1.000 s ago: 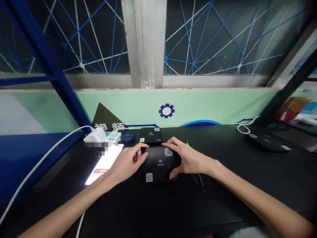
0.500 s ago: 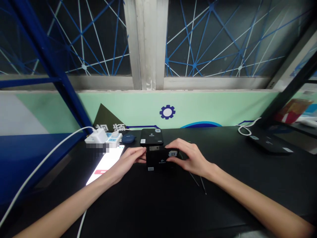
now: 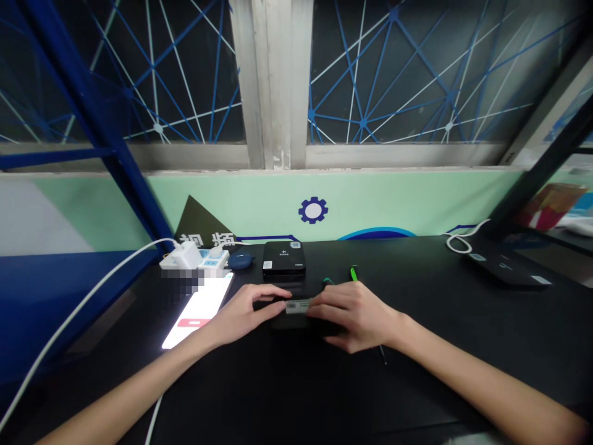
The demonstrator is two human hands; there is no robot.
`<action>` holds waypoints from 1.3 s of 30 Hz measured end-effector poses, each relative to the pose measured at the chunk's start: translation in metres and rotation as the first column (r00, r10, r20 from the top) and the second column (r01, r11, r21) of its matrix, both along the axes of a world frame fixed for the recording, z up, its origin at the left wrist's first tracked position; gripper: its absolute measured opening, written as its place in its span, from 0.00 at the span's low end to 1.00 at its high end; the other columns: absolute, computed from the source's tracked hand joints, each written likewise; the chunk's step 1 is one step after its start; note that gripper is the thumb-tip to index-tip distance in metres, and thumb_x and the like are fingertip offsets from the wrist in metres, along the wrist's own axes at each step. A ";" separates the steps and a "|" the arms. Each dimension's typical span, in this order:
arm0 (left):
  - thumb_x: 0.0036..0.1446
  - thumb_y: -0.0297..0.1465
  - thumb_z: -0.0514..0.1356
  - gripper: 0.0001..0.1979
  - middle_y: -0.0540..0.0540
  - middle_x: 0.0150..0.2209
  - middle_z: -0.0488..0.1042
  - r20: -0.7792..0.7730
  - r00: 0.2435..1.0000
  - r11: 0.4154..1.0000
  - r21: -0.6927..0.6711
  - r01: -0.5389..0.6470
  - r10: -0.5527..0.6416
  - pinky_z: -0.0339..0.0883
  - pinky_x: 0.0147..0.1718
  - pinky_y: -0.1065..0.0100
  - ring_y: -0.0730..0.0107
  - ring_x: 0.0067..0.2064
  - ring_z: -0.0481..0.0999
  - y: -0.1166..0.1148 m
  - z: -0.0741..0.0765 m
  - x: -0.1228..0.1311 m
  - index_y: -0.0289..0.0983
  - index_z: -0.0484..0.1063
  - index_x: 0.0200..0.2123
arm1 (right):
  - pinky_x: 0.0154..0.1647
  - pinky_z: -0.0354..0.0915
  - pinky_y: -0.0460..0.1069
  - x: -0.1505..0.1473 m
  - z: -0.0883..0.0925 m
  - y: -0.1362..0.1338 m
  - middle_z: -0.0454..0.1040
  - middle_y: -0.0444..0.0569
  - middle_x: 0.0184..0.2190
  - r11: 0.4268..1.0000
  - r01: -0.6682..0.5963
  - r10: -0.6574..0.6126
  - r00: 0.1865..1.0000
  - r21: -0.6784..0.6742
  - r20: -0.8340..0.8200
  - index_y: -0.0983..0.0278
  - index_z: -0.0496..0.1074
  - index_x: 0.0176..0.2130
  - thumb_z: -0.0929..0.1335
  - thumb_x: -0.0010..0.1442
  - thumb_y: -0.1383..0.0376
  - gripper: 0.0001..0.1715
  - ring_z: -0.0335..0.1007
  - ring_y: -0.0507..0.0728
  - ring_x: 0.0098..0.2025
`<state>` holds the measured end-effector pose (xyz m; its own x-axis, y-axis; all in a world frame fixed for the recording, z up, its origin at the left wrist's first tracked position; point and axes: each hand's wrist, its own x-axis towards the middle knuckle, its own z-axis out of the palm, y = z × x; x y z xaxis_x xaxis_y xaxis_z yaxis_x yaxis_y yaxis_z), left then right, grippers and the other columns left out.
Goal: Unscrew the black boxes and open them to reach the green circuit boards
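Between my hands, just above or on the black desk, is a small black box [image 3: 293,322] with a pale printed label [image 3: 297,306] facing me. Its dark outline blends into the desk. My left hand [image 3: 248,314] grips the box's left end between thumb and fingers. My right hand [image 3: 354,316] is curled over the right end, with its fingertips at the label's edge. Behind the box sits a similar black box [image 3: 283,258] with white stickers. Two screwdrivers lie by my right hand: a green handle [image 3: 354,273] and a teal handle [image 3: 328,282] show, the rest partly hidden.
To the left lie a phone [image 3: 201,309] with a lit screen, a power strip [image 3: 215,262] with a white charger [image 3: 186,254], and a dark blue case [image 3: 241,261]. A flat black device [image 3: 507,272] and white cable [image 3: 458,243] lie far right.
The black box has been turned, so its stickered face no longer shows and a pale label does. My right hand has rolled over it, and the screwdriver handles have come into view.
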<state>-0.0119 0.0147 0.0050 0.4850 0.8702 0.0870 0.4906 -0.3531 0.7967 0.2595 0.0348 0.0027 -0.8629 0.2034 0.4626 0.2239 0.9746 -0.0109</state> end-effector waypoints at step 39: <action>0.71 0.42 0.48 0.24 0.51 0.67 0.60 -0.450 0.892 0.943 0.315 0.108 0.049 0.59 0.62 0.54 0.58 0.65 0.62 -0.006 -0.011 -0.002 0.50 0.54 0.68 | 0.25 0.55 0.50 0.023 0.025 0.030 0.73 0.51 0.22 0.462 0.885 -0.855 0.460 -0.054 0.239 0.63 0.72 0.20 0.65 0.59 0.56 0.20 0.72 0.60 0.27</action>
<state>-0.0140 0.0084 -0.0059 0.5643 0.8154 0.1288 0.7499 -0.5716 0.3331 0.2821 0.0645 0.0275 -0.2470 0.9411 0.2310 0.9666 0.2560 -0.0094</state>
